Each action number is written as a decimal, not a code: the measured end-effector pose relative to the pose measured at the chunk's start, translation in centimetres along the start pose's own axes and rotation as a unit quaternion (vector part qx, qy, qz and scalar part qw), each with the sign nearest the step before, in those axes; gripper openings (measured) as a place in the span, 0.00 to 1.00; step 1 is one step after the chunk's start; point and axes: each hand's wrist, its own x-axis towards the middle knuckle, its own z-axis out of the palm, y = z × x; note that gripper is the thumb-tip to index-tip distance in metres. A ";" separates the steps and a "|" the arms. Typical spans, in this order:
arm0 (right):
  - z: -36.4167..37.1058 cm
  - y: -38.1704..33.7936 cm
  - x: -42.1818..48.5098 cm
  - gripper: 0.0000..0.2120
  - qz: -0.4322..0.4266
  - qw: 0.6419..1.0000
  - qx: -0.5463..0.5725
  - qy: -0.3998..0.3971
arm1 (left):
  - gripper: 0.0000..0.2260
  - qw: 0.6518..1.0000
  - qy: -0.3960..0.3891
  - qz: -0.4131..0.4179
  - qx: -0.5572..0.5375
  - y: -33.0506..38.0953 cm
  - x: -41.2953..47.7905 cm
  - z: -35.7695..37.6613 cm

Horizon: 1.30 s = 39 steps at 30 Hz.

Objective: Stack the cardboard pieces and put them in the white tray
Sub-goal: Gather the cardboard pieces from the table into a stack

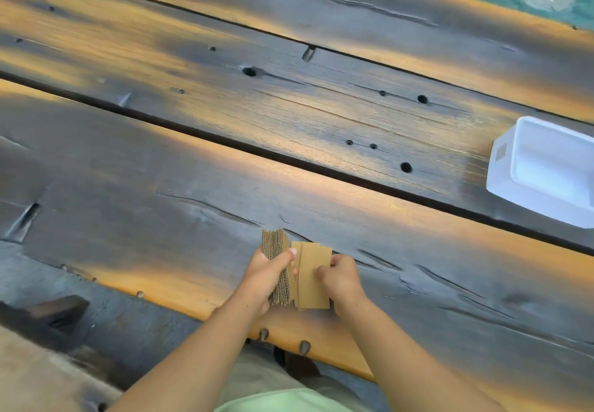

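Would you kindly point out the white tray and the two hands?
white tray point(501, 167): head view, its near-left outer wall.
left hand point(268, 275): head view, back of the hand.
right hand point(342, 278): head view, back of the hand.

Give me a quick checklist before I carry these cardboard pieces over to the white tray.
1. Main bundle gripped: ok. The left hand is closed around the cardboard stack, held on edge.
2. All pieces squared together: not ok. A few loose pieces in the right hand lie flat beside the stack, not merged with it.
3. Stray pieces left on the wooden table: ok, none visible.
4. White tray empty: ok for the part in view; its right side is cut off by the frame.
5. Path to the tray: ok, nothing on the boards between.
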 end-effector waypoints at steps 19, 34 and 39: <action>-5.2 -3.5 -4.1 0.09 -0.079 0.980 0.177 -0.053 | 0.12 0.991 -0.122 0.041 0.034 6.6 -3.1 -0.9; -1.7 -7.3 -12.2 0.03 -0.191 0.939 0.286 -0.016 | 0.35 0.934 -0.353 0.020 0.054 12.8 -5.9 -1.5; 0.5 -7.8 -13.0 0.10 -0.183 0.964 0.190 0.017 | 0.29 0.926 -0.374 -0.016 0.053 13.4 -6.1 -4.1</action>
